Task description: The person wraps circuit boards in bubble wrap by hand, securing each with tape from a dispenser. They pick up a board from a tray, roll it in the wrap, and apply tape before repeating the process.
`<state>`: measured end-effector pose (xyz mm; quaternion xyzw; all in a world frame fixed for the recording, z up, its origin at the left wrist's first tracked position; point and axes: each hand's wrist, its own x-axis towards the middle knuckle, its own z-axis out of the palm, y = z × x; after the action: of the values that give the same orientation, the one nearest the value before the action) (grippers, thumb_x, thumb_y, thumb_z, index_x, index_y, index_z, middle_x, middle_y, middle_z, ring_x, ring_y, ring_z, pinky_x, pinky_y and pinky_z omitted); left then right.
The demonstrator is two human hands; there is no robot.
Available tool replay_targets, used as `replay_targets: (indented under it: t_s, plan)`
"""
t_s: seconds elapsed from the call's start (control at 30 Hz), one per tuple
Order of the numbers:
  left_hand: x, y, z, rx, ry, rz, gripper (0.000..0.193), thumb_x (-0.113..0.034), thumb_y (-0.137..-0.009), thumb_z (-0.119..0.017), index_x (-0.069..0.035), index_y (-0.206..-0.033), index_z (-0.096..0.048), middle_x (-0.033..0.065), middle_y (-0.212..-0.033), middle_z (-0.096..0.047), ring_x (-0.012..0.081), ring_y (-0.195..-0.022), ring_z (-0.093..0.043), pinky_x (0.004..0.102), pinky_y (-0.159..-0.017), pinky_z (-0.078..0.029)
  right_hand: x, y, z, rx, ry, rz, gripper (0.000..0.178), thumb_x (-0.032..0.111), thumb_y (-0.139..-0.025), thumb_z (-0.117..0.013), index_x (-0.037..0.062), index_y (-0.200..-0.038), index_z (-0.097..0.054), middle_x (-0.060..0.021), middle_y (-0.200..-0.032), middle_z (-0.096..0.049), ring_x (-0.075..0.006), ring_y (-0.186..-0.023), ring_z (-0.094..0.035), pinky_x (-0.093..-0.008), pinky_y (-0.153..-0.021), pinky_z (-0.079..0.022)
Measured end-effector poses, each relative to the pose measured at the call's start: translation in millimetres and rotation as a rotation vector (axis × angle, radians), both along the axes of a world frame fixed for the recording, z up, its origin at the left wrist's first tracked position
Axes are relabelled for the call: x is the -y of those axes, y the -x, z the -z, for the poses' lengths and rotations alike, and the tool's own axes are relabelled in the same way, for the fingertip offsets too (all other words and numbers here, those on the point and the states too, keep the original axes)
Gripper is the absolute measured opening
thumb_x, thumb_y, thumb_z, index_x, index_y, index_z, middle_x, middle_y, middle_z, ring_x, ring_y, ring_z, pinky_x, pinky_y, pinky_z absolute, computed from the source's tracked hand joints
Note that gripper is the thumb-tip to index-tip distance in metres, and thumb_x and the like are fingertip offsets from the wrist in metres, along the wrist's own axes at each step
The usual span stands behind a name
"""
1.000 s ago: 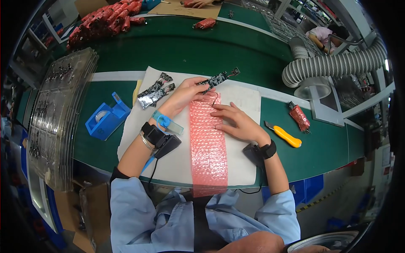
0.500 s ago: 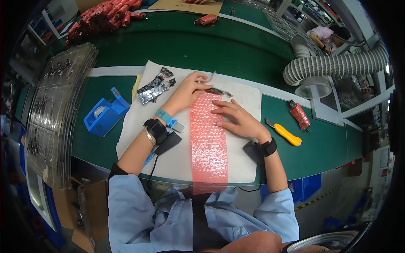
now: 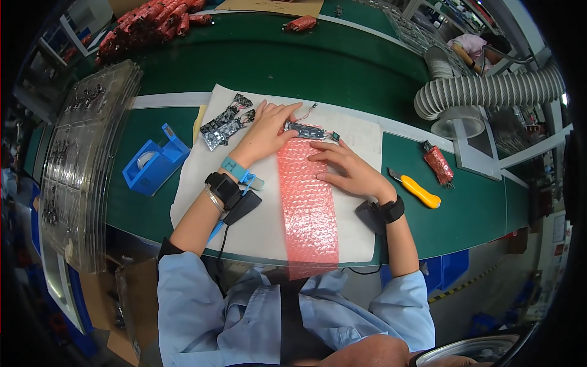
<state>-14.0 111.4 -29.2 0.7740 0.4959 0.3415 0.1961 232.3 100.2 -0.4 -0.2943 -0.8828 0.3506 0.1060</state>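
A dark, narrow circuit board (image 3: 306, 131) with thin wires lies crosswise at the far end of a strip of pink bubble wrap (image 3: 309, 211). My left hand (image 3: 267, 131) is at the board's left end. Its thumb touches or nearly touches the board, and its index finger stretches out beyond it. My right hand (image 3: 353, 172) rests with fingers spread over the strip's right edge, one fingertip close to the board's right end. Several more circuit boards (image 3: 223, 127) lie in a small pile left of my left hand.
A white sheet (image 3: 244, 238) lies under the work. On the left stand a blue tape dispenser (image 3: 156, 162) and stacked clear trays (image 3: 85, 165). A yellow utility knife (image 3: 419, 191) and a red-wrapped bundle (image 3: 438, 165) lie right, near a grey duct hose (image 3: 489, 95). Red-wrapped bundles (image 3: 150, 27) are heaped far left.
The board, earlier seen edge-on and partly covered by my left hand, now lies flatter with its face showing. My left fingers have opened away from it. The right hand has barely moved.
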Motion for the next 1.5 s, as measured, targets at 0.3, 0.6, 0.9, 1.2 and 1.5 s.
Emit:
replay_targets:
  t_s: [0.3, 0.6, 0.9, 1.2, 1.5]
  plan:
    - [3.2, -0.8, -0.4, -0.124, -0.046, -0.01, 0.026, -0.02, -0.083, -0.064, -0.012, -0.108, -0.067, 0.0087, -0.1, -0.056, 0.0272, -0.106, -0.05, 0.0486, -0.114, -0.016, 1.1, 0.6, -2.8, 0.005, -0.045, 0.044, 0.028, 0.021, -0.089, -0.061, 0.0109, -0.115, -0.062, -0.0124, -0.139, -0.047, -0.0292, -0.13, -0.043, -0.0502, -0.115, -0.014]
    - [7.3, -2.0, -2.8, -0.163, -0.028, -0.019, 0.024, -0.022, -0.082, -0.066, -0.011, -0.103, -0.068, 0.0086, -0.098, -0.056, 0.0267, -0.103, -0.052, 0.0493, -0.114, -0.015, 1.0, 0.3, -1.0, -0.016, -0.129, 0.156, 0.028, 0.019, -0.089, -0.06, 0.0075, -0.115, -0.063, -0.0137, -0.135, -0.05, -0.0312, -0.124, -0.047, -0.0468, -0.112, -0.025]
    - [7.3, -5.2, -2.6, -0.118, -0.035, -0.017, 0.017, -0.018, -0.082, -0.067, -0.009, -0.095, -0.071, 0.0073, -0.09, -0.058, 0.0253, -0.095, -0.055, 0.0495, -0.113, -0.017, 8.6, 5.2, -5.1, 0.097, -0.355, 0.122, 0.032, 0.014, -0.086, -0.062, 0.0058, -0.116, -0.064, -0.0133, -0.117, -0.055, -0.0305, -0.11, -0.051, -0.0386, -0.1, -0.038]
    - [7.8, -10.8, -11.1, -0.178, -0.12, -0.112, 0.012, -0.015, -0.08, -0.066, -0.01, -0.088, -0.073, 0.0076, -0.079, -0.061, 0.0247, -0.09, -0.058, 0.0501, -0.108, -0.024, 17.1, 8.1, -3.3, 0.117, -0.421, 0.131, 0.033, 0.014, -0.085, -0.063, 0.0043, -0.116, -0.064, -0.0122, -0.107, -0.056, -0.0286, -0.099, -0.051, -0.038, -0.091, -0.041]
    - [4.4, -16.5, 4.1, 0.195, 0.302, -0.129, 0.01, -0.014, -0.077, -0.067, -0.007, -0.08, -0.073, 0.0081, -0.07, -0.067, 0.023, -0.072, -0.062, 0.0424, -0.094, -0.03, 24.7, 10.4, -4.9, 0.124, -0.51, 0.141, 0.03, 0.015, -0.086, -0.061, 0.002, -0.114, -0.063, -0.0137, -0.107, -0.057, -0.0302, -0.098, -0.052, -0.0379, -0.09, -0.041]
